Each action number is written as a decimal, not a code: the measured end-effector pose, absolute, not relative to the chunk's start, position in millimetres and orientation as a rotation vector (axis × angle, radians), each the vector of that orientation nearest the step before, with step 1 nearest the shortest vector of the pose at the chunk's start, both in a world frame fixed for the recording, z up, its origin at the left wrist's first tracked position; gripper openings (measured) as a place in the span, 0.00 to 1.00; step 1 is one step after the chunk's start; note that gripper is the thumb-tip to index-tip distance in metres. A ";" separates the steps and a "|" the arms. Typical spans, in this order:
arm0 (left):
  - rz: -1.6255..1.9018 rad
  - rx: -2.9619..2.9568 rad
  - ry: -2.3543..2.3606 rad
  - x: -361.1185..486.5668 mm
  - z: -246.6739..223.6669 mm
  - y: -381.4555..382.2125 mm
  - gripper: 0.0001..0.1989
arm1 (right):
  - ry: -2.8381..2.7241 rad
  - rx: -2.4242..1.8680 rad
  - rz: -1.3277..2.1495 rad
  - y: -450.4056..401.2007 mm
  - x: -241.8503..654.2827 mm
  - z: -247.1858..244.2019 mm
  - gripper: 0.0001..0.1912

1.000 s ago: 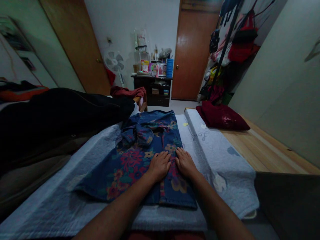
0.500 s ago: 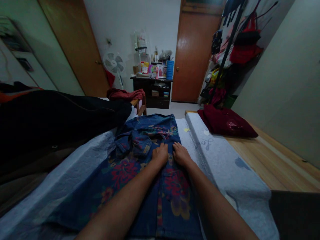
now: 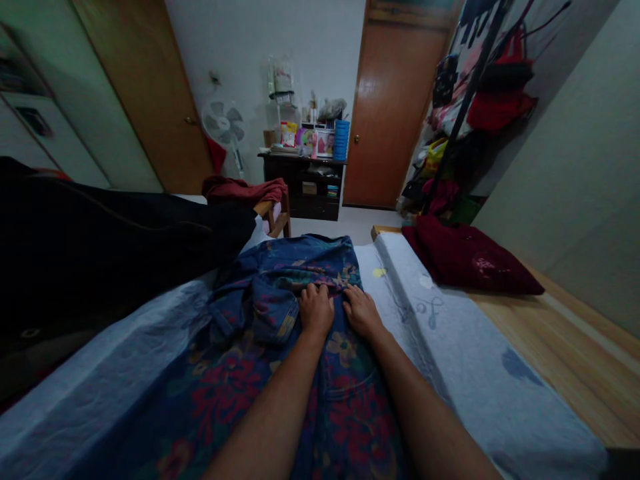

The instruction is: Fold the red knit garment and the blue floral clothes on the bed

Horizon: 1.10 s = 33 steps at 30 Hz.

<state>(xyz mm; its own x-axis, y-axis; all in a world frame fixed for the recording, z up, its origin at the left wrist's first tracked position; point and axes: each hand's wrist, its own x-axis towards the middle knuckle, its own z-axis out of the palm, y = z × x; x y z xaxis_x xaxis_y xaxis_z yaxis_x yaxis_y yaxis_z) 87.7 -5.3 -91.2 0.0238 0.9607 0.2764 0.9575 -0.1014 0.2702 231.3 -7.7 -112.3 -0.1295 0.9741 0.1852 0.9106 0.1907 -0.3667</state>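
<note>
While one floral garment (image 3: 230, 380) lies on one bed (image 3: 480, 347), two hands (image 3: 316, 312) rest unclenched on it.

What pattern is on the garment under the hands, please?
The garment is blue with multicoloured flowers; see head view.

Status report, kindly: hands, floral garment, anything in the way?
Left hand, right hand: both on floral garment. Garment on pale bedding, bunched beside left hand. Dark clothing at left, apart from hands.

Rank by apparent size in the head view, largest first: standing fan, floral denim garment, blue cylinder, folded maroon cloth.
1. Floral denim garment
2. Folded maroon cloth
3. Standing fan
4. Blue cylinder
</note>
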 end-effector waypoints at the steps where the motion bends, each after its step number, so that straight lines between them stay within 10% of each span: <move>1: 0.636 2.214 2.101 86.8 -92.9 -4.6 0.13 | -2.078 -1.745 0.234 -2.1 232.3 -112.9 0.20; 11: 0.641 2.137 1.905 83.7 -93.4 8.4 0.19 | -1.757 -1.830 0.252 68.4 247.1 -110.1 0.13; 24: 0.554 2.219 2.017 89.2 -86.8 4.5 0.17 | -1.753 -1.856 0.341 188.7 278.6 -45.5 0.29; 33: 0.643 2.405 1.910 92.9 -82.9 5.3 0.20 | -1.952 -1.841 0.453 216.2 277.7 -39.4 0.14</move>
<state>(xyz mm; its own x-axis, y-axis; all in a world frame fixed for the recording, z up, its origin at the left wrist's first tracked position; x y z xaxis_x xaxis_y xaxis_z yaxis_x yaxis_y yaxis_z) 92.9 5.3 -82.9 0.1746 0.9340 0.3118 0.9324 -0.2586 0.2525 277.7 216.2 -39.4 -0.0375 0.9963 0.0769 0.8604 0.0713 -0.5045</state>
